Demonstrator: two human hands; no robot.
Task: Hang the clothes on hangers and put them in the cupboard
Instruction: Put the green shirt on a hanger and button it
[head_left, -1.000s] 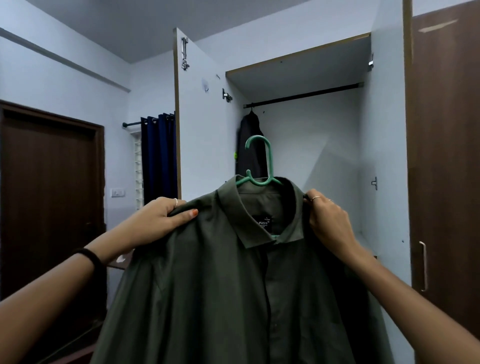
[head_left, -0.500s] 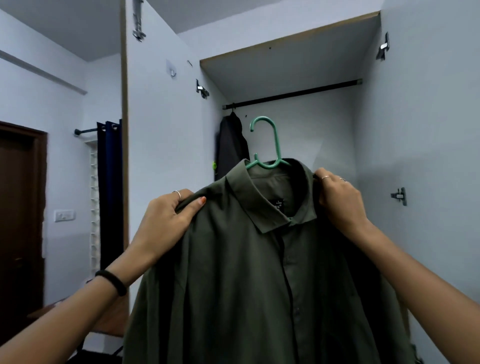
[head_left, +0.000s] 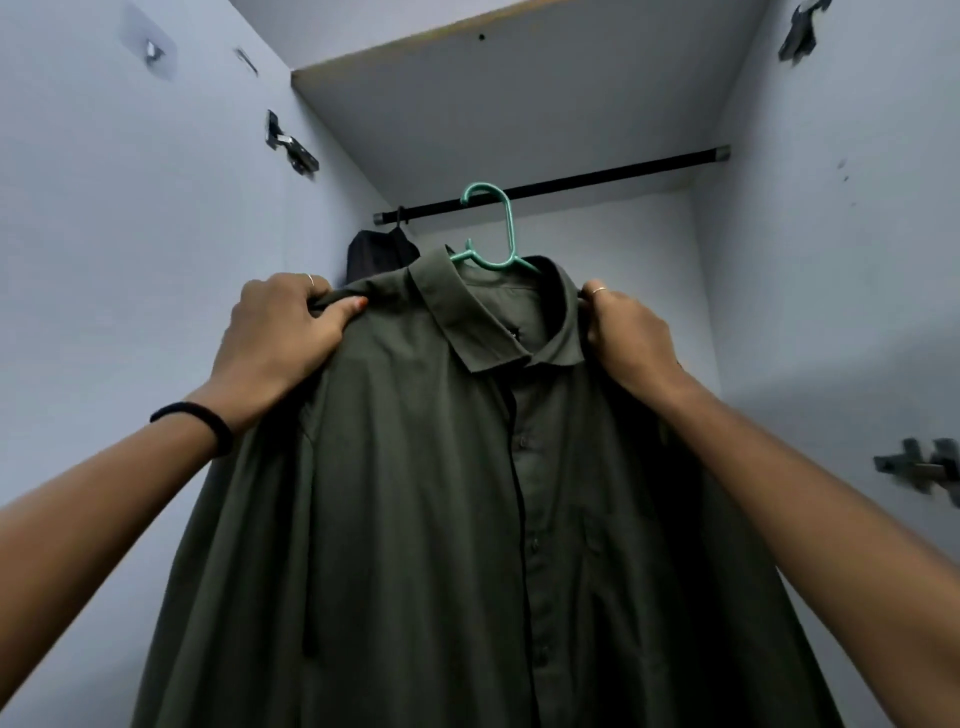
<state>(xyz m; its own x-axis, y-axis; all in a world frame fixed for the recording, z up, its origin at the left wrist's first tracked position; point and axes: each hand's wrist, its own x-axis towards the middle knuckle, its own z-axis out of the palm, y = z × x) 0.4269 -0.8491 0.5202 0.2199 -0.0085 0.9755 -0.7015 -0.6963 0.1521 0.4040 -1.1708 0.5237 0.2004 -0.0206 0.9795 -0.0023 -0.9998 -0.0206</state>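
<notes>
Both forearms are bare, with no sleeves in view. A black, rounded elastic band (head_left: 195, 422) circles the left wrist. The left hand (head_left: 283, 332) wears a thin metal ring (head_left: 310, 279) on one finger and orange-red nail polish on the thumbnail. The right hand (head_left: 631, 338) wears a thin silver-toned ring (head_left: 599, 291).

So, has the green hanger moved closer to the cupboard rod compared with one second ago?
Yes. The green hanger has come up toward the black rod: its hook now overlaps the rod, where earlier it sat well below. Whether it is hooked on cannot be told.
</notes>
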